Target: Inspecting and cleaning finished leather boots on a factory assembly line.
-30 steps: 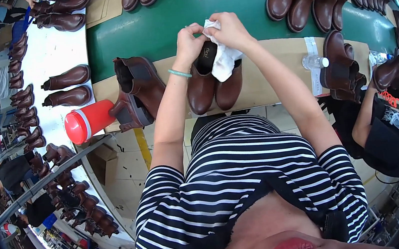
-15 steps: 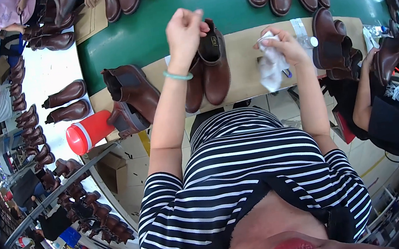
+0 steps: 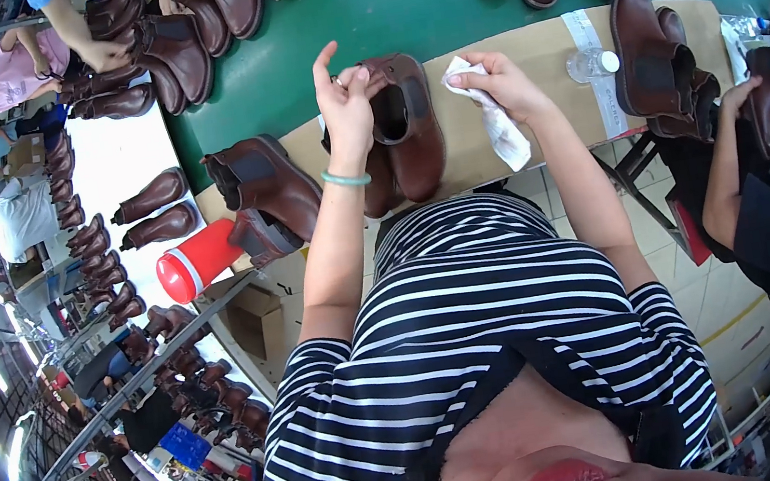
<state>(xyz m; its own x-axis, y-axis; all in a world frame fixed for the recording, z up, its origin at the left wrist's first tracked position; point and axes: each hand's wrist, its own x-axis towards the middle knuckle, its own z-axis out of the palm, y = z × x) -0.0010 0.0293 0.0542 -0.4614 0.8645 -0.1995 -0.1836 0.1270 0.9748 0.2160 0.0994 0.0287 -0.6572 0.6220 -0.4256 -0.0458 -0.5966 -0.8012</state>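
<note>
Since the frame half a second back, both hands have drawn closer over the brown ankle boot [image 3: 409, 125], and the white cloth [image 3: 494, 119] has come in from 3 o'clock toward the boot's opening.

Left hand [image 3: 345, 100]: grip closed on the boot's top edge, index finger raised free; green bangle [image 3: 345, 179] on the wrist.
Right hand [image 3: 505, 81]: grip pinched on the crumpled cloth, which hangs down over the surface [image 3: 539, 45].

Count on the tan cardboard surface: two boots in front of the person, the held one plus its mate [image 3: 379, 178], mostly hidden behind the left forearm; one pair [image 3: 267, 193] lying at 9 o'clock; one red cup [image 3: 196, 261] just below that pair; one clear bottle [image 3: 591, 64] at 3 o'clock. More brown boots stand on the green belt [image 3: 393, 6] at 12 o'clock.

Held boot: smooth reddish-brown leather, dark elastic side panel, mouth facing up, toe pointing toward the person, resting on the surface.
</note>
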